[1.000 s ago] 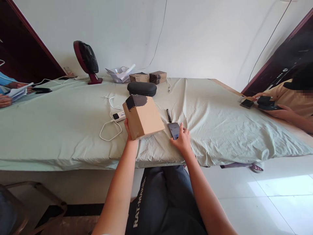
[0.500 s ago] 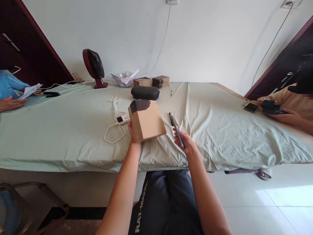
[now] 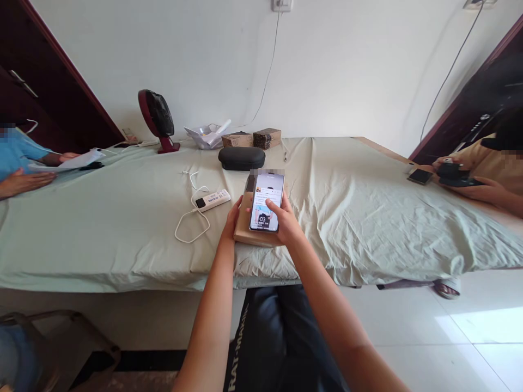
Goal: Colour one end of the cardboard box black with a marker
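Observation:
My right hand [image 3: 288, 218] is closed round a smartphone [image 3: 267, 204], its lit screen facing me and the thumb lying over the glass. The phone is in front of a brown cardboard box [image 3: 244, 234] and hides much of it. My left hand [image 3: 232, 218] grips the box at its left side; most of its fingers are out of sight behind the cardboard. Just beyond the box lies a black zipped case [image 3: 242, 158]. To the left of my left hand is a white power strip [image 3: 214, 200] with a black plug and a white cable [image 3: 192, 238].
A cloth [image 3: 368, 218] covers the table. At the back stand a fan [image 3: 157, 117], a clear plastic basket [image 3: 206, 136] and two small cartons [image 3: 266, 138]. A person at the left holds papers [image 3: 67, 162]; another at the right handles a dark object [image 3: 460, 182].
My right hand has brought the phone left, in front of the box, and turned its lit screen toward me. The box has tilted lower. The person at the left has shifted the papers.

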{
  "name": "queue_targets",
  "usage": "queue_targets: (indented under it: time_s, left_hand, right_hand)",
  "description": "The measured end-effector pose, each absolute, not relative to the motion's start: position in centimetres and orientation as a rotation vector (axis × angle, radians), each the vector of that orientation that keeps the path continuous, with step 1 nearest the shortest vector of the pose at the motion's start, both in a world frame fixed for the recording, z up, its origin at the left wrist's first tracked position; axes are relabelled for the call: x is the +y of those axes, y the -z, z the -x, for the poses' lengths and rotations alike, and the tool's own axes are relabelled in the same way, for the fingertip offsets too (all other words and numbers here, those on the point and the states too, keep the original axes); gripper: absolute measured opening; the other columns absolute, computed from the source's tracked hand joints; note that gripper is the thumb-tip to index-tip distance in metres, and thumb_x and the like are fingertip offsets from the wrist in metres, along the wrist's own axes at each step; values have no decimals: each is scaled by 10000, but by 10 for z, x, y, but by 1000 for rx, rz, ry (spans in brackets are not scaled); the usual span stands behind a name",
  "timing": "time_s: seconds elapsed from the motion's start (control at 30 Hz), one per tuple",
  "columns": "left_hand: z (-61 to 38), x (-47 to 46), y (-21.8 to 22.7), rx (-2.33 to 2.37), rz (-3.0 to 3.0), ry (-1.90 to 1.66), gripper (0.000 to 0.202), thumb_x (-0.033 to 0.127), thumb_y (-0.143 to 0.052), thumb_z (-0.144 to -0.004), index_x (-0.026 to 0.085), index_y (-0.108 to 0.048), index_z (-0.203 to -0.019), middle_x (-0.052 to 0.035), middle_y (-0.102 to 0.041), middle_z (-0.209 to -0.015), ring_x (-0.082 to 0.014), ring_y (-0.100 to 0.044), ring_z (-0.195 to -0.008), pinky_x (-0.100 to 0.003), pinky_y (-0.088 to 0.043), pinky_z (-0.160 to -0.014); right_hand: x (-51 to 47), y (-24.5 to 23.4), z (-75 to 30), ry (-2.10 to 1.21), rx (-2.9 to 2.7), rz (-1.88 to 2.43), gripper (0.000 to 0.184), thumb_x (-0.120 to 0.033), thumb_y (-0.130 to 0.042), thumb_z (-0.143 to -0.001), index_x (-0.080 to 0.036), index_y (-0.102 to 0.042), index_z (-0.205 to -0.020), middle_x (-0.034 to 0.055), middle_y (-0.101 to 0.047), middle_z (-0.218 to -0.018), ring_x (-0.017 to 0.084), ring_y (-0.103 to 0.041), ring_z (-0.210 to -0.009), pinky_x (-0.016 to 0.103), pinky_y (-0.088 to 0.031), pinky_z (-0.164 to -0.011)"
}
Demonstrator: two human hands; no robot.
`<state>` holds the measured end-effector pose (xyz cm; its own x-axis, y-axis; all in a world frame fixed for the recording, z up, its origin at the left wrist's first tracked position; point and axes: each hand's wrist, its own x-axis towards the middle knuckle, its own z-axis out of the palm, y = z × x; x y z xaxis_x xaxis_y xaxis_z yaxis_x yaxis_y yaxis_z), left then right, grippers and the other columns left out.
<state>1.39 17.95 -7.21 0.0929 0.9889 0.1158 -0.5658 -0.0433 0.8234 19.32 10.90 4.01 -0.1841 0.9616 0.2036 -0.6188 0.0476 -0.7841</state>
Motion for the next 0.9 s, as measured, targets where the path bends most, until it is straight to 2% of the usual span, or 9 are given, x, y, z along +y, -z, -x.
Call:
queue_targets:
  time_s: [0.1,0.23,0.33,0.43,0.57,0.63,0.7,0.77,0.9]
  left_hand:
    - [-18,176,75,686,-889,-1308,522,476,-833,-875,111,-754,-1239,-119,-822,-1118,-341,-760,-1127,-382,-592,-968]
    - [-21,169,77,698,-903,-1221,635,672,-841,-767,175,-790,-1159,-120,-829,-1088,-401,-751,-1160,-511,-601,-1026]
    - [-19,168,76,684,-921,-1201,648,625,-882,-702,188,-791,-1171,-114,-830,-1045,-447,-738,-1180,-576,-588,-1047]
    - [-15,171,76,651,-938,-1252,694,554,-892,-672,199,-759,-1254,-102,-823,-1088,-435,-736,-1184,-540,-602,-1004]
    - [-14,175,79,620,-945,-1378,782,504,-912,-615,217,-713,-1315,-102,-788,-1256,-368,-747,-1143,-445,-617,-890]
    - [-16,177,80,604,-962,-1446,794,490,-907,-607,223,-701,-1325,-105,-766,-1306,-354,-732,-1164,-419,-608,-878]
    - [-18,177,79,589,-982,-1521,811,466,-893,-594,244,-692,-1348,-91,-741,-1350,-345,-699,-1227,-389,-597,-891]
    - [-18,177,76,584,-995,-1588,825,410,-864,-582,277,-685,-1376,-66,-705,-1418,-331,-661,-1291,-349,-587,-890]
    - [-18,174,71,609,-998,-1652,787,324,-777,-605,304,-696,-1387,-45,-653,-1508,-318,-643,-1314,-326,-586,-878]
  right_hand:
    - [108,-40,-196,-1502,-978,496,520,-400,-871,-818,-300,-574,-1232,11,-817,-1082,294,-803,-1052,474,-694,-909]
    - [108,-41,-195,-1552,-1013,494,544,-413,-880,-812,-307,-549,-1232,14,-815,-1079,303,-802,-1051,473,-702,-853]
    - [111,-42,-193,-1574,-1017,509,545,-398,-877,-800,-296,-542,-1218,23,-816,-1050,313,-793,-1083,474,-697,-859]
    - [111,-44,-192,-1643,-995,468,530,-353,-820,-797,-291,-528,-1235,39,-817,-1092,324,-787,-1096,500,-693,-859]
    - [105,-48,-189,-1671,-1012,420,638,-186,-741,-656,-304,-526,-1245,25,-805,-1186,334,-759,-1149,526,-686,-885]
    - [101,-49,-188,-1645,-1010,440,671,-156,-727,-624,-310,-532,-1247,14,-798,-1209,327,-749,-1170,522,-676,-922]
    - [98,-49,-189,-1667,-985,439,649,-218,-743,-668,-310,-528,-1273,25,-783,-1256,326,-740,-1195,526,-664,-949]
    - [97,-50,-193,-1724,-954,429,598,-351,-739,-753,-298,-522,-1308,60,-766,-1302,340,-733,-1215,547,-653,-957]
    - [95,-51,-207,-1835,-930,419,565,-588,-615,-868,-256,-554,-1321,125,-757,-1322,386,-718,-1240,614,-623,-980]
